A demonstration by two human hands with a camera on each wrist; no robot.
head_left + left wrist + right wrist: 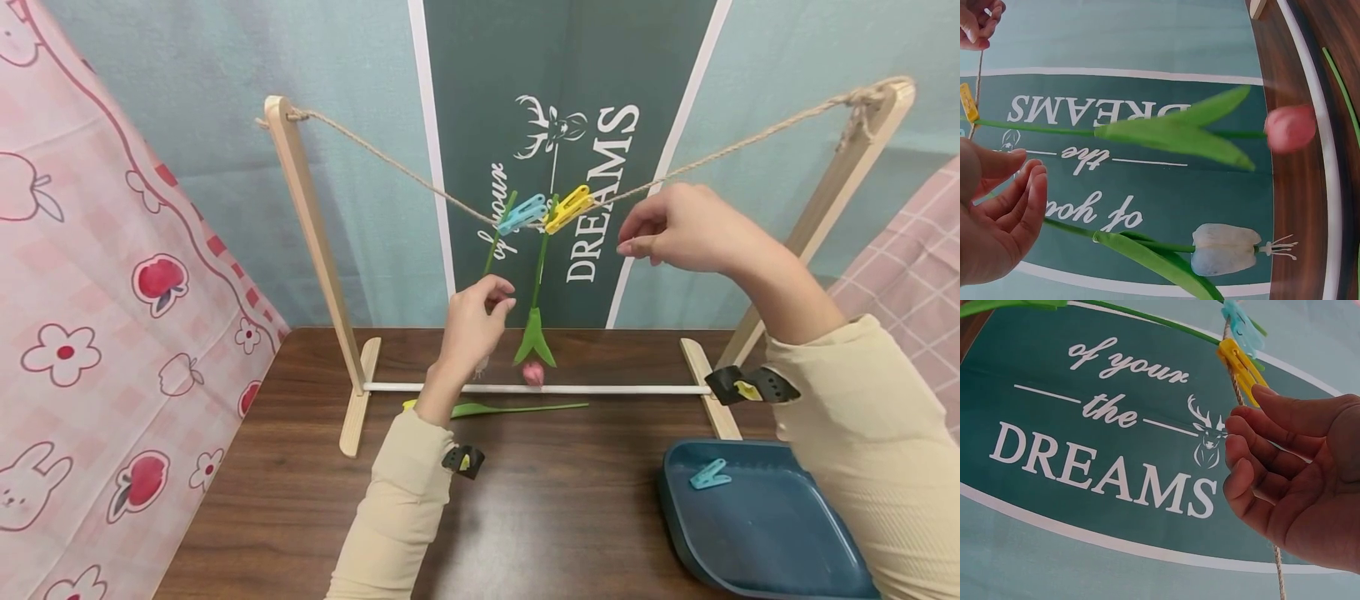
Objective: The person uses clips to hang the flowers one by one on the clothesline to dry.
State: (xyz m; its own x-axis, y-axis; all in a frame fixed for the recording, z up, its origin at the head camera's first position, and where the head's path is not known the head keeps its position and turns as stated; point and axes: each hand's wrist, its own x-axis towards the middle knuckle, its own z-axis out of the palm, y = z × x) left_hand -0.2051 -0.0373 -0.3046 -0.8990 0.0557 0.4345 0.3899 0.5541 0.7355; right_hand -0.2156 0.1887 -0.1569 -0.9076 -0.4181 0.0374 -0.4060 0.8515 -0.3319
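Observation:
Two artificial tulips hang head down from a rope (390,158). A blue clothespin (522,214) clips the stem of the white tulip (1225,249), and a yellow clothespin (570,208) clips that of the pink tulip (533,372). Beside the white tulip's stem is my left hand (477,321), its fingers loosely bent with a gap to the thumb; it hides part of that flower in the head view. Right of the yellow clothespin, my right hand (693,229) hovers near the rope, holding nothing, fingers relaxed in the right wrist view.
Wooden posts (311,242) carry the rope ends, joined low by a white rod (622,389). Another tulip with a green stem (525,408) lies on the table (315,517), partly behind my left wrist. A blue tray (765,533) at the right holds a light-blue clothespin (709,474).

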